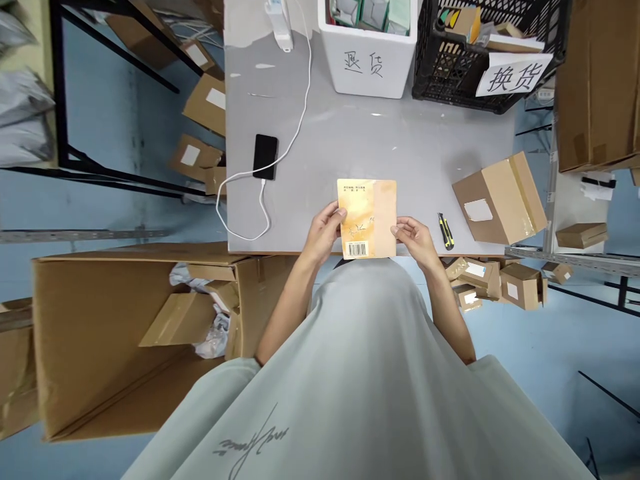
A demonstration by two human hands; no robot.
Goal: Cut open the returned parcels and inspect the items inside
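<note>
I hold an orange-yellow book (367, 213) with its back cover up, a barcode near its lower edge, just above the front edge of the grey table (350, 133). My left hand (325, 230) grips its left edge, fingers curled round it. On the right edge, my right hand (415, 239) pinches the book. A yellow and black utility knife (445, 231) lies on the table just right of my right hand.
A taped cardboard box (500, 198) sits at the table's right. A black phone (265, 156) on a white cable lies left. A white bin (370, 47) and black crate (480, 53) stand at the back. A large open carton (130, 333) is on the floor left.
</note>
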